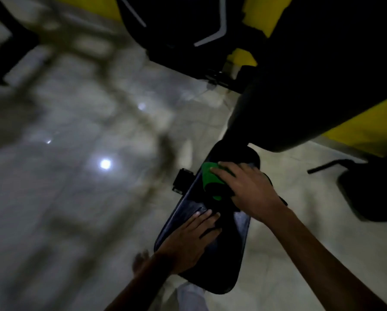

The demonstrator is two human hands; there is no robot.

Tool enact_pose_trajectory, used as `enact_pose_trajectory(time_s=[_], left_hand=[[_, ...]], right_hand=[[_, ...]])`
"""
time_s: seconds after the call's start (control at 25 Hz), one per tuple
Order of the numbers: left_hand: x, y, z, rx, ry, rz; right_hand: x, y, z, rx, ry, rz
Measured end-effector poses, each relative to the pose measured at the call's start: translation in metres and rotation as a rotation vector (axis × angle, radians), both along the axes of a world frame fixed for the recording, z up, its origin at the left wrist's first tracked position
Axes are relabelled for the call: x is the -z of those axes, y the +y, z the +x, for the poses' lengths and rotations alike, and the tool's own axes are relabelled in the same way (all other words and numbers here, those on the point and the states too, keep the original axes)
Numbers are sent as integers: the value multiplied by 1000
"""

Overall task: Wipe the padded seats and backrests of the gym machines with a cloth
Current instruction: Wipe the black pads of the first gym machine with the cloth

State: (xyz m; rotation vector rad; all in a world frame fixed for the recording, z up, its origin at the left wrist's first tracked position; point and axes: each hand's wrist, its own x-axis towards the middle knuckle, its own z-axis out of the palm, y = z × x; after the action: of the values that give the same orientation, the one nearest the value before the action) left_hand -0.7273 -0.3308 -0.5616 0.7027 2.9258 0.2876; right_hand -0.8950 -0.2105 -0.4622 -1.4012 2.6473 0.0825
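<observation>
green cloth (211, 176), black padded seat (230, 263), yellow frame (363, 133)

I'm looking down at a dark padded seat (237, 250), long and rounded at the corners, tilted across the lower middle of my view. 3 things lie on it: my left hand (188, 239) flat on the near part, a green cloth (211, 178) on the far part, and my right hand (250, 189) pressing down on that cloth. Below the seat is a pale glossy floor (75, 176), blurred, with what may be 3 light reflections.
</observation>
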Motion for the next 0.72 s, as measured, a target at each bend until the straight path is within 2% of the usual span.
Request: enact_pose_trajectory(time_s=[0.12, 0.32, 0.4, 0.48, 0.56, 0.6, 0.72], left_hand=[[5, 9, 12, -160, -43, -24], [8, 14, 22, -394, 40, -14], [9, 16, 26, -491, 69, 32], [12, 20, 29, -540, 96, 57], [14, 24, 27, -579, 126, 71], [14, 28, 26, -597, 126, 86], [15, 32, 25, -658, 114, 129]], right_hand=[[0, -58, 0, -281, 18, 100], [32, -107, 7, -678, 12, 307], [41, -104, -17, -642, 65, 405], [39, -101, -56, -420, 120, 502], [38, -104, -72, -299, 112, 544], [39, -104, -68, -322, 106, 532], [48, -92, -43, -630, 39, 361]])
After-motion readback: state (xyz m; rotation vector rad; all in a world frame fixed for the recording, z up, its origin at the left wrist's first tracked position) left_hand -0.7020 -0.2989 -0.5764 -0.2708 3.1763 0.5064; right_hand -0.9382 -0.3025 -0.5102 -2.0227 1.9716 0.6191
